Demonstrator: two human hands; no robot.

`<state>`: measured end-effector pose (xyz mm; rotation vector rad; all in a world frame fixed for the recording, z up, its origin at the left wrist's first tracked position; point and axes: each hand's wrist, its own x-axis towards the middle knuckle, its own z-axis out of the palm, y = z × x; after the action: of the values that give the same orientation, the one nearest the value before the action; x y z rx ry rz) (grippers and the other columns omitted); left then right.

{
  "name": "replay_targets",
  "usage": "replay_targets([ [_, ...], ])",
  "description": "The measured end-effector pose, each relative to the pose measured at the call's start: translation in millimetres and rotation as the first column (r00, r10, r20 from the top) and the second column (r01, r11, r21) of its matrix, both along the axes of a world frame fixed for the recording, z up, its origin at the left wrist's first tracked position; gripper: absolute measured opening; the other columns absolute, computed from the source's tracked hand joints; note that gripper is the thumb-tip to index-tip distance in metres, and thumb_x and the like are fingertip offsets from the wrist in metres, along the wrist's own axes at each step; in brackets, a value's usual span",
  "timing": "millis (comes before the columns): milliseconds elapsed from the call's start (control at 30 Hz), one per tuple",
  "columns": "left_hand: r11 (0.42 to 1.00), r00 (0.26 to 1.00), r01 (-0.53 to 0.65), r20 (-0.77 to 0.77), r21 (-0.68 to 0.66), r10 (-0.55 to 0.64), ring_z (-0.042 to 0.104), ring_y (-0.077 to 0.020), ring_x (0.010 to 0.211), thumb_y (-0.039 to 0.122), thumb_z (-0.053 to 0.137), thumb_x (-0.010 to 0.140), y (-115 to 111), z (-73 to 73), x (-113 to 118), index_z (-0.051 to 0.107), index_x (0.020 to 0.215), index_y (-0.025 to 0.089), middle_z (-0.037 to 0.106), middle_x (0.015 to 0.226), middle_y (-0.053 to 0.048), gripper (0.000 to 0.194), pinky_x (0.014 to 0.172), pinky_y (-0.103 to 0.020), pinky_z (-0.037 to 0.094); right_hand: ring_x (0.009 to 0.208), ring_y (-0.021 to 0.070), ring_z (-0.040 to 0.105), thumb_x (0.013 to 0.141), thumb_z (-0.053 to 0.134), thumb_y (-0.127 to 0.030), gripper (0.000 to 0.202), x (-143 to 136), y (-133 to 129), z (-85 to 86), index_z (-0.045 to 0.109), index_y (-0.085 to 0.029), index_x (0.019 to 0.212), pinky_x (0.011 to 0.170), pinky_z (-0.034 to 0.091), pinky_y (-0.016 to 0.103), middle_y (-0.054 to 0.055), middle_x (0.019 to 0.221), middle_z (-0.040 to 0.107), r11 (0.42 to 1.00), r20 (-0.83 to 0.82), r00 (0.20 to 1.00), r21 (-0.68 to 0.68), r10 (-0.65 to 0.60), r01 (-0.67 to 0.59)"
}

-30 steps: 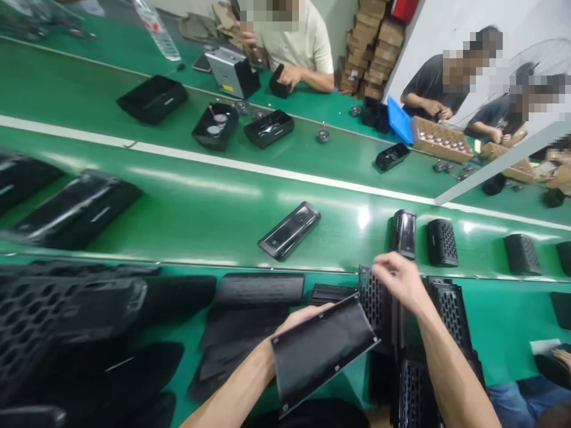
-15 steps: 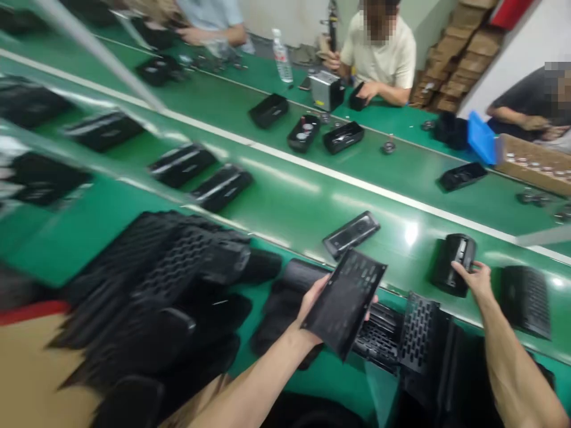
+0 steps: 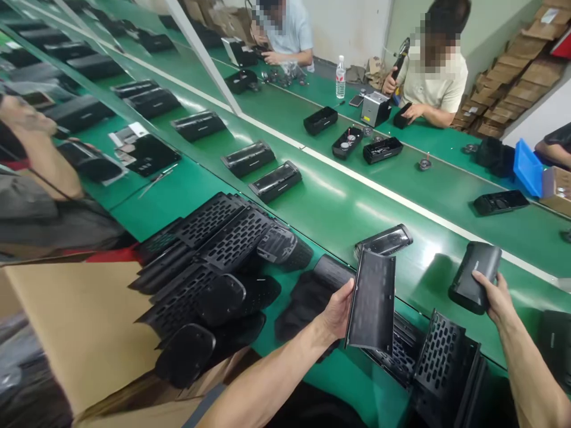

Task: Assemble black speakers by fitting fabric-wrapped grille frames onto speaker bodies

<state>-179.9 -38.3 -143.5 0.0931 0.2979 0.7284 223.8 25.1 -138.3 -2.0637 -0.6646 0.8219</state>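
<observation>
My left hand (image 3: 339,312) grips a black speaker grille panel (image 3: 372,300) by its left edge, holding it tilted up over the near bench. Its rows of slots look covered from this side. To the right, my right hand (image 3: 498,297) has its thumb and fingers around a black speaker housing (image 3: 475,276), which is over the green belt. Behind the panel, another black housing (image 3: 386,239) lies on the belt. Below and right of the panel stand slotted black grilles (image 3: 439,353) on the bench.
Stacked black grilles (image 3: 236,238) and rounded end pieces (image 3: 185,353) cover the bench at left, beside an open cardboard box (image 3: 84,333). Housings (image 3: 276,180) line the belt (image 3: 321,208). A slanted metal post (image 3: 205,56) rises at the far left. Co-workers sit across the belt and at left.
The view has swung left. My left hand has turned the grille panel more upright. The housing in my right hand has rotated, its smooth printed side now facing me.
</observation>
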Motion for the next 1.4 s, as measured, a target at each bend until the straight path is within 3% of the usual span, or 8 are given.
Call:
replay_targets([
  [133,0.999,1.000,-0.003,0.021,0.043,0.002,0.070,-0.0345,0.114,0.064,0.082,0.075,-5,-8.2,1,0.069,0.128,0.006,0.077,0.119,-0.019,0.080,0.101,-0.042,0.051,0.081,0.0250,0.072,0.057,0.085,-0.049,0.083,-37,-23,62.8,0.060,-0.023,0.131,0.060,0.062,0.029,0.010,0.116,0.072,0.994,-0.157,0.983,0.061,0.100,-0.092],
  [267,0.994,0.995,-0.029,0.094,0.107,0.019,0.071,-0.0276,0.109,0.058,0.088,0.072,-6,7.7,6,0.070,0.128,0.009,0.075,0.126,-0.015,0.076,0.097,-0.037,0.054,0.097,0.0350,0.073,0.062,0.082,-0.061,0.103,-90,-64,126.4,0.049,-0.024,0.152,0.069,0.064,0.038,0.013,0.137,0.067,0.972,-0.095,0.969,0.067,0.229,-0.224],
  [467,0.964,0.989,-0.080,0.140,0.253,0.045,0.070,-0.0300,0.112,0.048,0.093,0.070,-13,35.9,11,0.069,0.131,0.011,0.071,0.133,-0.018,0.076,0.099,-0.040,0.055,0.125,0.0397,0.065,0.073,0.076,-0.070,0.113,-158,-118,180.0,0.028,-0.029,0.165,0.095,0.060,0.049,0.013,0.154,0.055,0.852,0.115,0.847,0.018,0.519,-0.524],
  [667,0.938,0.983,-0.071,0.183,0.341,0.008,0.071,-0.0313,0.112,0.045,0.092,0.071,-23,46.0,13,0.067,0.134,0.016,0.075,0.126,-0.015,0.073,0.095,-0.038,0.055,0.142,0.0412,0.051,0.077,0.074,-0.068,0.113,-204,-139,195.5,0.020,-0.028,0.168,0.114,0.043,0.061,0.015,0.160,0.047,0.750,0.342,0.682,-0.121,0.647,-0.651],
  [900,0.910,0.977,-0.142,0.205,0.390,0.065,0.068,-0.0342,0.121,0.045,0.095,0.065,-29,58.0,17,0.065,0.135,0.018,0.072,0.129,-0.015,0.081,0.105,-0.042,0.050,0.140,0.0406,0.054,0.078,0.071,-0.063,0.107,-226,-146,188.1,0.024,-0.027,0.167,0.111,0.048,0.062,0.014,0.160,0.048,0.742,0.491,0.601,-0.152,0.630,-0.653],
  [1133,0.885,0.972,-0.174,0.219,0.431,0.084,0.065,-0.0335,0.126,0.045,0.096,0.065,-28,51.3,21,0.059,0.143,0.024,0.069,0.136,-0.013,0.088,0.101,-0.039,0.051,0.135,0.0416,0.058,0.082,0.069,-0.060,0.106,-231,-151,183.4,0.015,-0.032,0.169,0.105,0.051,0.064,0.015,0.163,0.043,0.687,0.470,0.544,-0.211,0.695,-0.696],
  [1233,0.883,0.973,-0.176,0.212,0.435,0.089,0.066,-0.0347,0.125,0.045,0.095,0.066,-28,49.7,23,0.060,0.141,0.023,0.069,0.135,-0.014,0.085,0.100,-0.040,0.052,0.136,0.0414,0.057,0.084,0.068,-0.059,0.106,-234,-147,187.7,0.012,-0.031,0.169,0.107,0.050,0.063,0.016,0.162,0.044,0.694,0.437,0.567,-0.219,0.698,-0.685],
  [1400,0.886,0.977,-0.190,0.174,0.424,0.126,0.066,-0.0362,0.123,0.041,0.096,0.063,-22,67.4,17,0.062,0.135,0.021,0.071,0.130,-0.014,0.082,0.103,-0.044,0.050,0.141,0.0414,0.051,0.082,0.071,-0.063,0.105,-229,-148,206.4,0.023,-0.025,0.167,0.116,0.040,0.063,0.017,0.159,0.047,0.655,0.359,0.575,-0.157,0.735,-0.739],
])
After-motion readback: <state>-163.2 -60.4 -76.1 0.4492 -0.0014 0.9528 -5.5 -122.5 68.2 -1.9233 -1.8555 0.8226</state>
